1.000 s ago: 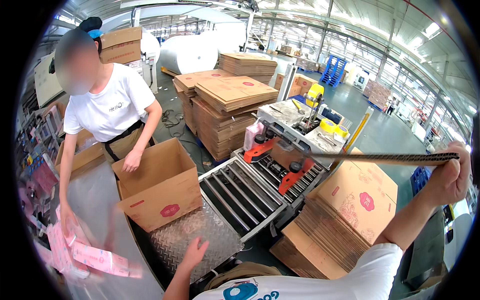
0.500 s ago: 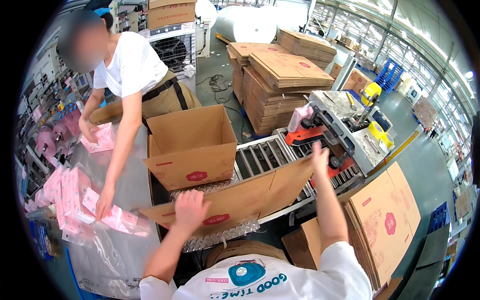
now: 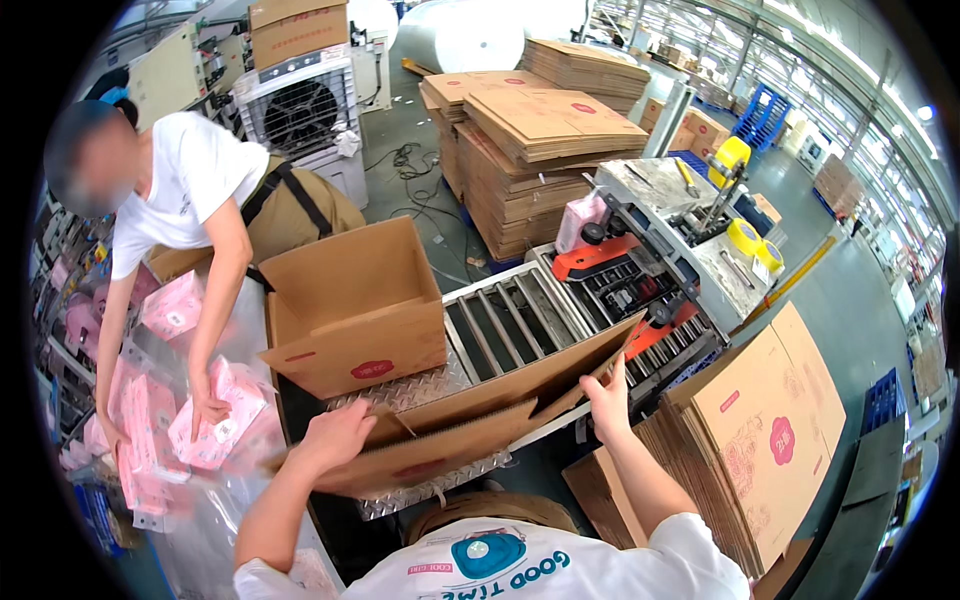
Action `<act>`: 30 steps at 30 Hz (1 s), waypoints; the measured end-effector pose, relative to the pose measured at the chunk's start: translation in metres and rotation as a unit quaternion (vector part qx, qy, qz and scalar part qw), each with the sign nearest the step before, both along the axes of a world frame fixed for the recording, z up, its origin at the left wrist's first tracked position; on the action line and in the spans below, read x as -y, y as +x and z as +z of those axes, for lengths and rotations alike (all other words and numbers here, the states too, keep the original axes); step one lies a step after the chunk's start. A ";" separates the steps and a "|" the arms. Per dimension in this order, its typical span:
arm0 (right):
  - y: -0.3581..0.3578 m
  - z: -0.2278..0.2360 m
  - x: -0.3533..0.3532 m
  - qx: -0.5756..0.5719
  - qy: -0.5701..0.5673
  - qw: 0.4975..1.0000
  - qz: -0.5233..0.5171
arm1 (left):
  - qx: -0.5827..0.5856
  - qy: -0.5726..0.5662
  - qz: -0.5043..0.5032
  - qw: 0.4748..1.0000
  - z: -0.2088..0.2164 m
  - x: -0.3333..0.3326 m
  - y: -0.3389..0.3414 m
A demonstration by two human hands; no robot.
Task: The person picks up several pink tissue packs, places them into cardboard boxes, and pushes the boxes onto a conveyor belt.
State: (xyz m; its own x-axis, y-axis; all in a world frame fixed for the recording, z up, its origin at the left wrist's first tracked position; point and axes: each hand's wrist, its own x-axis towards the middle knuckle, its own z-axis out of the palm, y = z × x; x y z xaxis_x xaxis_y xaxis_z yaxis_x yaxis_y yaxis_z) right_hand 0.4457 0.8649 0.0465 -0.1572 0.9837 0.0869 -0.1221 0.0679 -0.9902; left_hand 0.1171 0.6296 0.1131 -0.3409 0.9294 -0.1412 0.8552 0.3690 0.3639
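Note:
A partly unfolded cardboard carton [image 3: 455,448] stands on its long edge in front of me, its two walls gapping apart along the top. My left hand [image 3: 338,436] is closed over the carton's left end, its fingertips partly hidden behind the board. At the other end my right hand [image 3: 607,402] grips the edge, thumb and fingers about the wall. Just beyond the carton, an open-topped cardboard box [image 3: 360,345] sits at the left end of the roller conveyor [image 3: 510,320]; the part of its inside that shows is bare board.
At left, a co-worker's hands touch pink packs [image 3: 222,415] on a metal table [image 3: 225,520]. Flat cartons [image 3: 770,440] lean at my right; more stacks [image 3: 550,130] stand behind the conveyor. A taping machine [image 3: 640,290] with orange parts spans the conveyor's right end.
The carton's walls have parted from nearly flat. My right hand has come down and slightly left; my left hand has shifted left. The co-worker now reaches both hands to the pink packs.

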 end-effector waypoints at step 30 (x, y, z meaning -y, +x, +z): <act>-0.021 -0.022 -0.015 0.562 0.410 0.641 0.325 | -0.062 0.001 0.119 0.991 0.011 -0.134 -0.017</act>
